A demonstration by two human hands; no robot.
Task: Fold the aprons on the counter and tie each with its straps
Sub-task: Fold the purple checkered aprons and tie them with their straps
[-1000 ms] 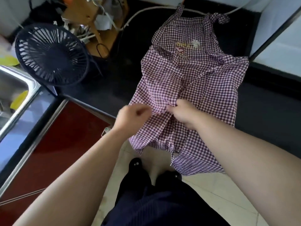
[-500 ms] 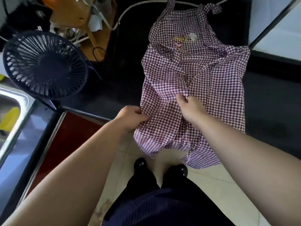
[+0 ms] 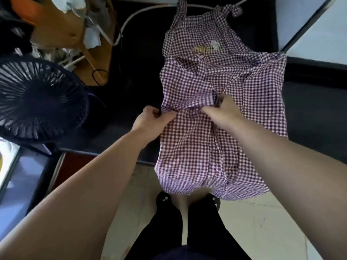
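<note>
head view: checked apron, one item, held in both hands

item: purple-and-white checked apron, laid lengthwise on the dark worktop. the bib points toward the far edge. the hem hangs over the near edge, above the pale tiled floor. the neck straps lie at the far edge, one of them knotted, close to a white cable. the bib carries yellow and white embroidery. the cloth is creased, with long folds running from bib to hem.

left hand: at the apron's left edge, about midway along it, thumb and fingers pinching the cloth.

right hand: on the middle of the apron, fingers curled into a bunched fold and gripping it. a raised ridge of cloth runs between the two hands.

other: a dark round fan stands at the left end of the worktop, well apart from the apron. a wooden stand sits toward the far left corner. black shoes are on the floor, just below the hanging hem.
</note>
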